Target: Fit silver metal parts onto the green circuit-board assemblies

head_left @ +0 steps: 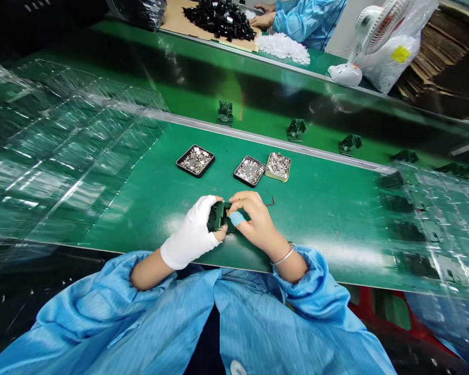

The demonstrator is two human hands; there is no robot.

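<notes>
A small dark green plastic part (218, 215) sits between both my hands just above the green table (328, 208). My left hand (193, 232), in a white glove with bare fingertips, is closed around the part's left side. My right hand (256, 221), bare with a blue cot on the thumb and a silver bangle at the wrist, pinches the part's right side with its fingers curled over the top. Much of the part is hidden by my fingers.
Three small trays of shiny metal bits stand beyond my hands: one black (195, 160), one grey (250, 170), one pale (278, 166). A thin bent wire (271, 200) lies beside my right hand. Clear blister trays (62, 146) stack at left and at right (433, 219). Dark parts (296, 129) ride the belt. Another person's hands (263, 18) work far behind.
</notes>
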